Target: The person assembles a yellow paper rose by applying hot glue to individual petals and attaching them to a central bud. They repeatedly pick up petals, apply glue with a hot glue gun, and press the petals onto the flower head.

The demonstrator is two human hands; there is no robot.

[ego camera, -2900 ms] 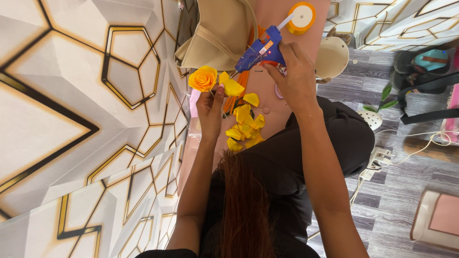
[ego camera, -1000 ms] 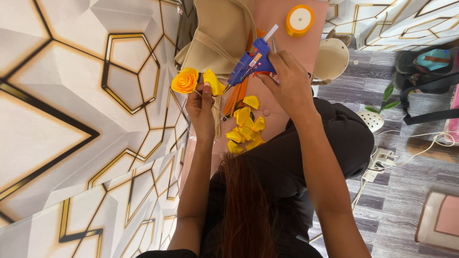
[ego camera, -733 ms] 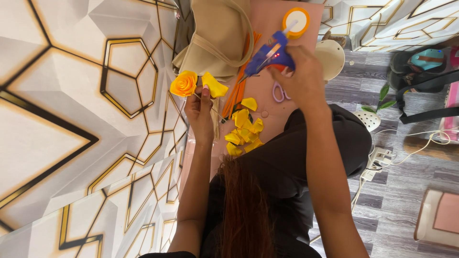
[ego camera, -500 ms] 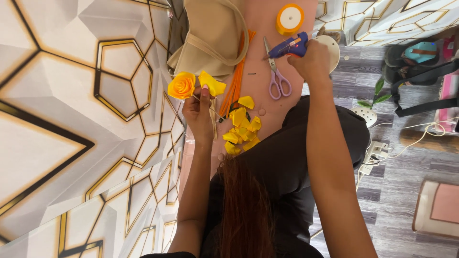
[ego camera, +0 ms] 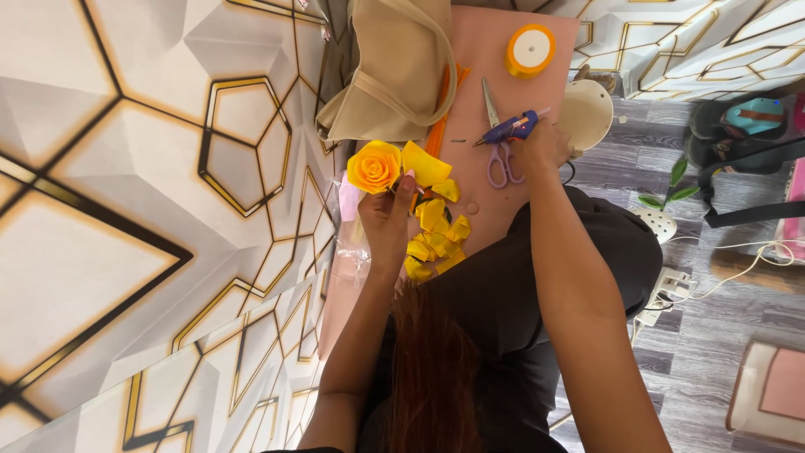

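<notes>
left hand [ego camera: 387, 220]: closed, fingers pinching the base of a rolled yellow ribbon rose [ego camera: 374, 166], raised clear of the table so the bloom faces up and its outer edge stays free; one loose yellow petal [ego camera: 425, 163] stands out from its right side, touching the bloom.

cut yellow petals [ego camera: 434, 237]: a small heap on the pink table [ego camera: 495, 71], just below the rose and close beside the left wrist, within easy reach.

beige bag [ego camera: 392, 71]: slumped open at the far-left edge of the table, against the hexagon-patterned wall [ego camera: 134, 210], out of the working patch.

orange sticks [ego camera: 438, 126]: a bundle lying beside the bag, partly under it.

scissors [ego camera: 498, 143]: pale lilac handles, lying flat, blades pointing away from the person, just left of the glue gun.

right hand [ego camera: 543, 144]: wrapped around the handle end of a blue glue gun [ego camera: 510, 129], held low at the table, nozzle pointing left, well apart from the rose.

orange ribbon spool [ego camera: 530, 50]: flat on the far part of the table.

round white stool top [ego camera: 586, 114]: just beside the table's right edge.
</notes>
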